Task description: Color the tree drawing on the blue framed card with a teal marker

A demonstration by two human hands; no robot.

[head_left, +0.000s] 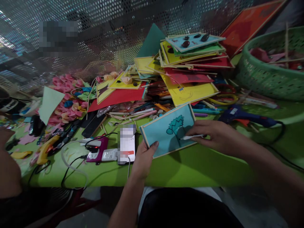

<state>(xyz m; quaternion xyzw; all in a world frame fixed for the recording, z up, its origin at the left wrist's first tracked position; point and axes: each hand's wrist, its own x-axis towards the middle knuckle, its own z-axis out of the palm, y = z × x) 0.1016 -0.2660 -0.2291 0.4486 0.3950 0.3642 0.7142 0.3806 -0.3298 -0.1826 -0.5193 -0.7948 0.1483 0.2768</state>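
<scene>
A light-blue card [168, 129] bearing a tree drawing is steadied on the green surface [201, 164] at its lower-left corner by the left hand [143, 156], fingers closed on its edge. A thin white stick [191, 137], possibly a cotton swab, is pinched in the right hand [217, 136] over the drawing.

My left hand [143, 158] comes up from below on a bare forearm with the wrist straight. Its thumb presses down on the near corner of the blue card [166, 133], fingers tucked out of sight beneath. My right hand [215, 136] reaches in from the right, palm down, thumb and fingers pinching a thin white stick [193, 137] that points toward my left thumb.
</scene>
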